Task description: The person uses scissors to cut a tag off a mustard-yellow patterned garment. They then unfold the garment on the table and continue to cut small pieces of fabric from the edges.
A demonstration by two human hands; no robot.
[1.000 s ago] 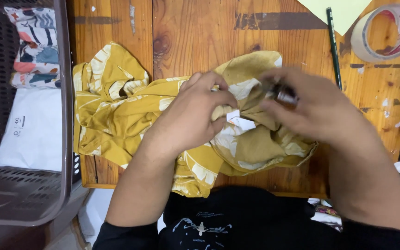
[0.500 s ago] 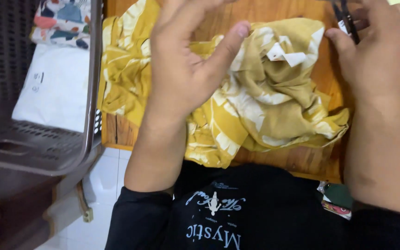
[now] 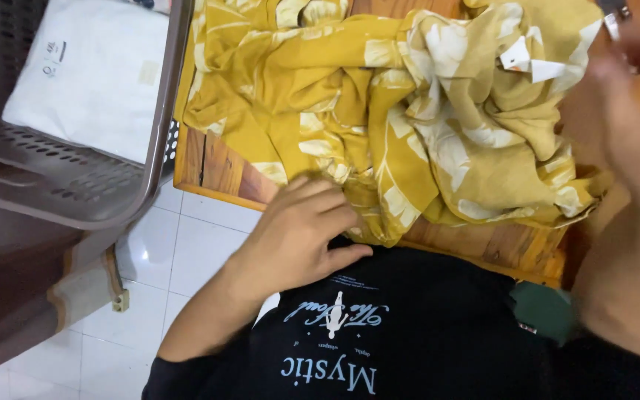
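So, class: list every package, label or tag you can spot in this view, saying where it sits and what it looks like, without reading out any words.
White flat package: lying in the grey perforated basket, upper left; rectangular, with a small dark mark and a pale sticker.
White tags: on the crumpled yellow patterned cloth, upper right; small paper-like pieces, side by side.
No screens or signs in view.

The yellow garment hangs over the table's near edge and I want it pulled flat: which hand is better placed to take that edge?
Probably the left hand: it rests at the yellow garment's overhanging hem. The right hand is raised, blurred.
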